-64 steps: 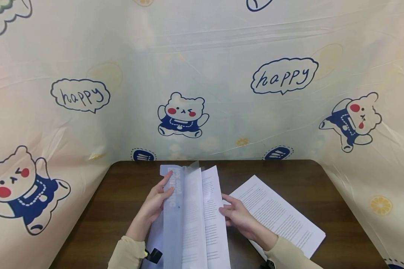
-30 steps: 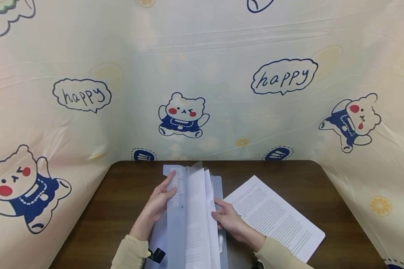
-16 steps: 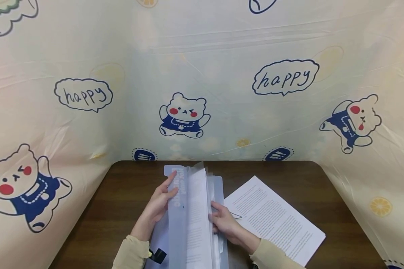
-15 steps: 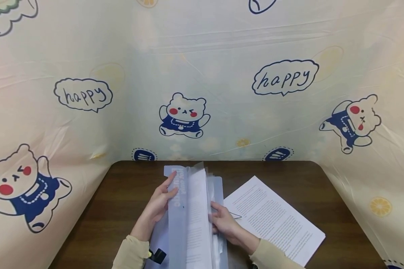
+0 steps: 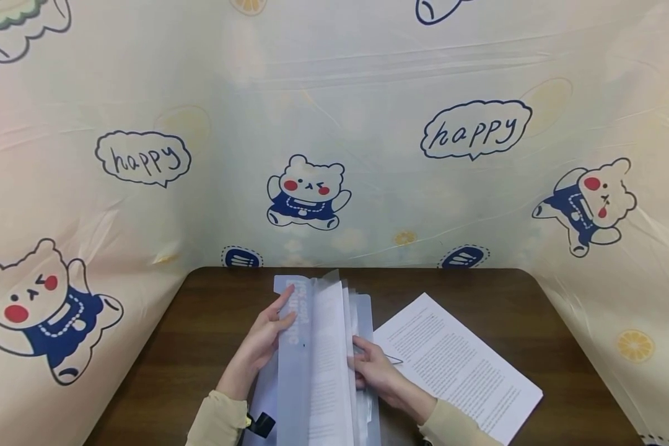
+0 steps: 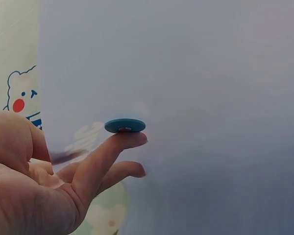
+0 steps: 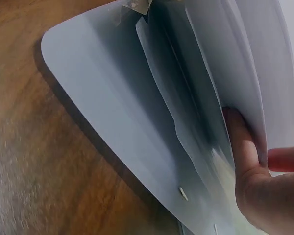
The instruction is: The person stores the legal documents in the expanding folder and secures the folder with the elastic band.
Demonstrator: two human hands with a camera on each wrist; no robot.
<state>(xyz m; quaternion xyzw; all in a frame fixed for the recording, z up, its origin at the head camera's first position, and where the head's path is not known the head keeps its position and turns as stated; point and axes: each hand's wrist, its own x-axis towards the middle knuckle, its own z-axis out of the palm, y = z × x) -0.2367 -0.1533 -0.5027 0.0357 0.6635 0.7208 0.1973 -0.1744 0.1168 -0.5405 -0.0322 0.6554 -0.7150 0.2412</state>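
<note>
Folder (image 5: 294,378) lay between two grips: the left hand (image 5: 261,341) held its left side; the right hand (image 5: 378,371) pinched its pages (image 5: 329,371) at their right edge.

The folder (image 5: 293,384) lies left of the middle of the worktop (image 5: 161,371), top near the far edge, pages (image 5: 327,371) between its covers. The left hand (image 5: 264,337) is at its left cover, the right hand (image 5: 380,370) at the pages' right side. Rightward, a paper stack (image 5: 463,371) slants toward the right edge. Behind the far edge hangs a curtain (image 5: 379,204).
</note>
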